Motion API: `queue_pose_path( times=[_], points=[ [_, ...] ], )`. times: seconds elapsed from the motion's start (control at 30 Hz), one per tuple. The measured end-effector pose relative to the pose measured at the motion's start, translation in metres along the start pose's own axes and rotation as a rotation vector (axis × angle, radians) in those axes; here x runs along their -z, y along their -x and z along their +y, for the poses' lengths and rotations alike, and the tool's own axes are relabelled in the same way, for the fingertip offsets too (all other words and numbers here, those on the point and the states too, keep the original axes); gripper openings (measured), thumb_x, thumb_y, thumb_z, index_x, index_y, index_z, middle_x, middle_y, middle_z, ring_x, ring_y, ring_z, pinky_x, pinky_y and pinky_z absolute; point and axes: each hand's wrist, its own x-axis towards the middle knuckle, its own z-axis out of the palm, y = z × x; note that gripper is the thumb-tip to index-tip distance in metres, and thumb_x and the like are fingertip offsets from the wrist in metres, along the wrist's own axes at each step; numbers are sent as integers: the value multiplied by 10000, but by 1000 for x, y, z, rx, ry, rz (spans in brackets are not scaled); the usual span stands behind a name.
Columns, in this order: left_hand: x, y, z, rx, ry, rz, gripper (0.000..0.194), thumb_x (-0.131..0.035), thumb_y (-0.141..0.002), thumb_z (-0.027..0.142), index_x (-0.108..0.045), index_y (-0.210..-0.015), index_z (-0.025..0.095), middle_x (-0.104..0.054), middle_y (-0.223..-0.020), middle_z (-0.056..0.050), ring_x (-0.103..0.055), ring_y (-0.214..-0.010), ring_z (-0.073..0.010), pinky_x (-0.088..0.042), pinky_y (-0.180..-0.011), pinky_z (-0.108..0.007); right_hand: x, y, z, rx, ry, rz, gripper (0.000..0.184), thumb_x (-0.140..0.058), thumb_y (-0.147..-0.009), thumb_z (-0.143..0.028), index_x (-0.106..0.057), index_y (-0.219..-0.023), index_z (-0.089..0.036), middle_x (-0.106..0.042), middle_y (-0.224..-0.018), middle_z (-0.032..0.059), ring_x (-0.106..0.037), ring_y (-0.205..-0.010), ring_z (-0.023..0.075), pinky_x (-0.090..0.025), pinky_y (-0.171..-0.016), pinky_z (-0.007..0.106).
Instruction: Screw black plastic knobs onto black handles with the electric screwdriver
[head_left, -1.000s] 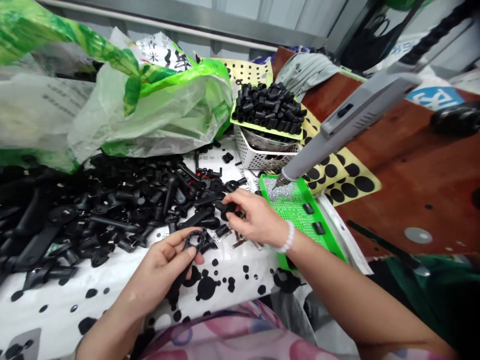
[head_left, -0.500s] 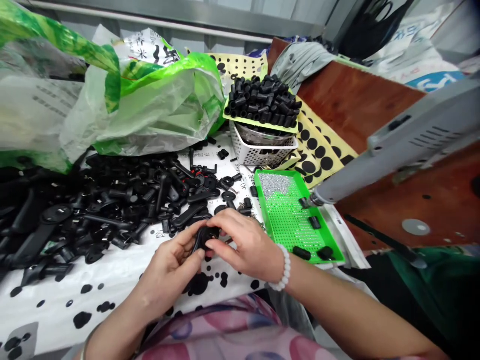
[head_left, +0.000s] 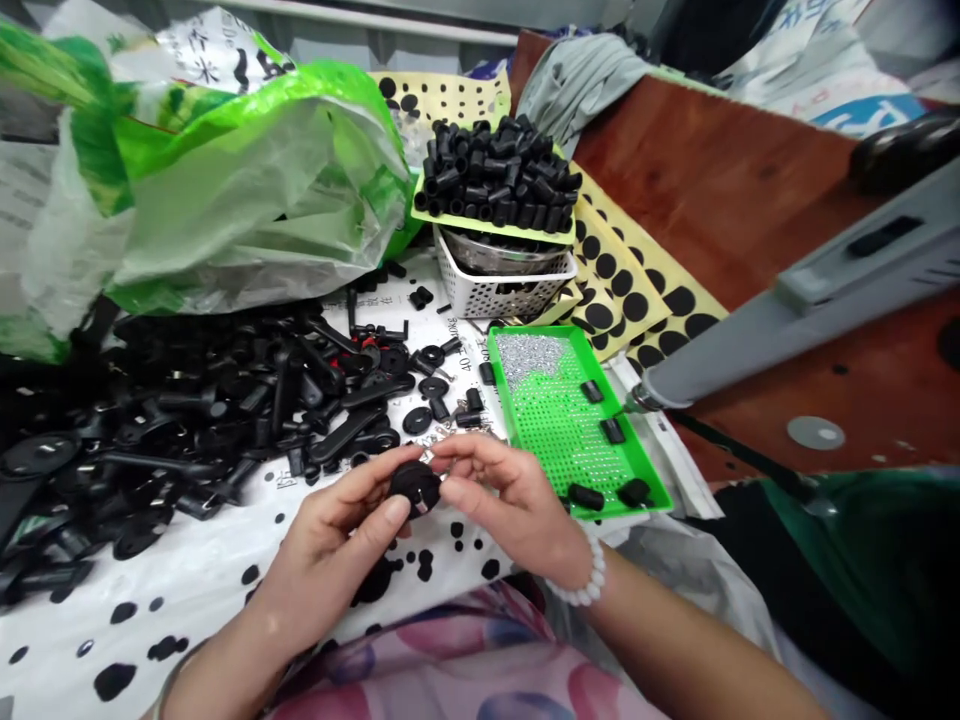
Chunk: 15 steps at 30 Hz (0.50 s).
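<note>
Together at lower centre, the left hand (head_left: pixel 326 560) and right hand (head_left: pixel 510 500) pinch a round, matte black plastic part (head_left: pixel 415 488), its face turned upward, showing no clear long axis.

Seemingly room over the spotted sheet (head_left: pixel 172 610), black plastic parts (head_left: pixel 225 400) left, green tray (head_left: pixel 607 511) right.

A round black plastic part (head_left: pixel 415 488) with a dull, domed face is held tilted in the air, gripped by the left hand (head_left: pixel 330 555) with the right hand (head_left: pixel 510 500) against its other side. A small silvery bit shows at its lower edge, above the spotted white sheet (head_left: pixel 187 600).
</note>
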Motion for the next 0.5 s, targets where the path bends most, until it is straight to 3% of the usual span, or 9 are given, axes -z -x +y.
queue_pose_path(
  times=[0.1,0.23,0.3,0.37,0.43,0.5],
  points=[
    [-4,-1,-4,-182,-169,13,356,-624,-833,280,-657,-1187,303,-701,-1156,-27,-666,-949,-223,-527,-824,-288,-4,6,3,44,-53,17,258,-634,-817,-309,-615,-1034,-170,-639,-850,36,-590,-711,112,-512,-661,255],
    [-10,-1,-8,-455,-309,25,472,-634,-809,134,-618,-1214,374,-695,-1174,18,-648,-1038,-208,-499,-897,-284,-6,12,5,359,62,135,165,-607,-832,-200,-617,-997,-195,-625,-831,33,-573,-732,125,-504,-682,273],
    [-14,-4,-8,-489,-280,30,496,-639,-799,105,-618,-1207,386,-697,-1168,28,-650,-1028,-198,-498,-894,-276,-5,11,5,429,102,172,158,-584,-847,-172,-612,-1001,-193,-628,-836,40,-579,-756,134,-504,-697,285],
    [-19,-9,-6,-401,-178,26,451,-644,-803,111,-653,-1164,381,-709,-1142,32,-656,-1006,-183,-493,-891,-259,1,8,2,390,168,155,125,-565,-867,-187,-607,-984,-181,-622,-812,37,-580,-734,132,-506,-676,283],
    [-24,-16,-4,-222,28,-3,350,-651,-817,168,-693,-1108,359,-732,-1082,21,-673,-929,-166,-507,-837,-238,12,6,-5,391,307,120,128,-573,-873,-219,-596,-992,-177,-624,-810,38,-588,-740,141,-516,-680,295],
    [-29,-23,-2,-17,314,-69,266,-663,-819,264,-714,-1074,322,-757,-945,-9,-683,-793,-153,-527,-737,-229,30,6,-16,529,482,181,244,-614,-852,-244,-565,-1086,-194,-639,-932,68,-609,-880,187,-529,-780,347]
  ],
)
